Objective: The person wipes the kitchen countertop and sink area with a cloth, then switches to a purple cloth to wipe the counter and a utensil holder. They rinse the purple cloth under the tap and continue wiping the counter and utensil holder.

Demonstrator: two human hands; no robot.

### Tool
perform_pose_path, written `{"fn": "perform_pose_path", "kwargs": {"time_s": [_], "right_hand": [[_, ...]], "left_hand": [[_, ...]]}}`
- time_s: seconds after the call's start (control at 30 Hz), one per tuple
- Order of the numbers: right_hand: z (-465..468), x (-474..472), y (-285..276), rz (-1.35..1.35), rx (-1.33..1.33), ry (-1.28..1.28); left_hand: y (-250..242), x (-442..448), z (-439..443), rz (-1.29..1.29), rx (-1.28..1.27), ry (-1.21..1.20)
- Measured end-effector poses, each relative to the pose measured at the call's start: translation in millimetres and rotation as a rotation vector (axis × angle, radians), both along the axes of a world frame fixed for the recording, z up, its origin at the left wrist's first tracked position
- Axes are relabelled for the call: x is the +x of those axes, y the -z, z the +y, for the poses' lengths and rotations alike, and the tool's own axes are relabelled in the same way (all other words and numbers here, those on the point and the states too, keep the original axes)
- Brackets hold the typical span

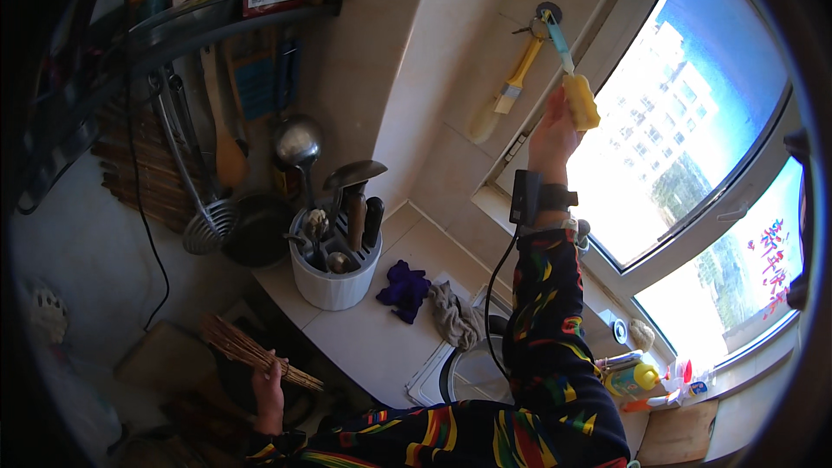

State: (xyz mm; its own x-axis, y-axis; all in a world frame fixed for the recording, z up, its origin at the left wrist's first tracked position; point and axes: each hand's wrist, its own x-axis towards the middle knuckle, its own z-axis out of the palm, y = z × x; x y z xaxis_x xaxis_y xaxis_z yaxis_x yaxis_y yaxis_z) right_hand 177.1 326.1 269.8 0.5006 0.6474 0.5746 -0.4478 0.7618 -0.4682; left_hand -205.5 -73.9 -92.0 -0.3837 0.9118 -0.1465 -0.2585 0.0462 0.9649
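My left hand (268, 393) grips a bamboo pot-scrubbing whisk (260, 354), its bristle end pointing up and left. Raised high beside the window, my right hand (554, 127) is at the yellow sponge head (580, 104) of a sponge brush, its fingers closed against it and partly hidden. The brush's teal handle (557, 36) reaches up to a dark round wall hook (549, 12). From the same hook hang a metal ring and a flat brush with a yellow handle (525, 68). A pale, elongated scrubber (484, 123) hangs behind the flat brush.
A white utensil holder (335, 283) stands on the tiled counter near a purple cloth (404, 289) and a grey rag (455, 318). A sink (478, 374) lies under my right arm. Bottles (634, 380) line the windowsill. Ladles and a skimmer (211, 227) hang at left.
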Motion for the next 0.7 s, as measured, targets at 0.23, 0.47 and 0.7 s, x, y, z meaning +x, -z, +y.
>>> {"fn": "perform_pose_path", "kwargs": {"time_s": [0.23,0.47,0.7], "right_hand": [[-9,-28,45,-0.167,-0.261,0.103],[-24,-40,149,-0.405,-0.603,-0.105],[-28,-7,240,-0.553,-0.91,-0.197]], "left_hand": [[2,1,5,-0.033,0.003,-0.011],[5,4,7,0.002,-0.02,0.0],[13,8,10,0.01,-0.077,0.008]]}}
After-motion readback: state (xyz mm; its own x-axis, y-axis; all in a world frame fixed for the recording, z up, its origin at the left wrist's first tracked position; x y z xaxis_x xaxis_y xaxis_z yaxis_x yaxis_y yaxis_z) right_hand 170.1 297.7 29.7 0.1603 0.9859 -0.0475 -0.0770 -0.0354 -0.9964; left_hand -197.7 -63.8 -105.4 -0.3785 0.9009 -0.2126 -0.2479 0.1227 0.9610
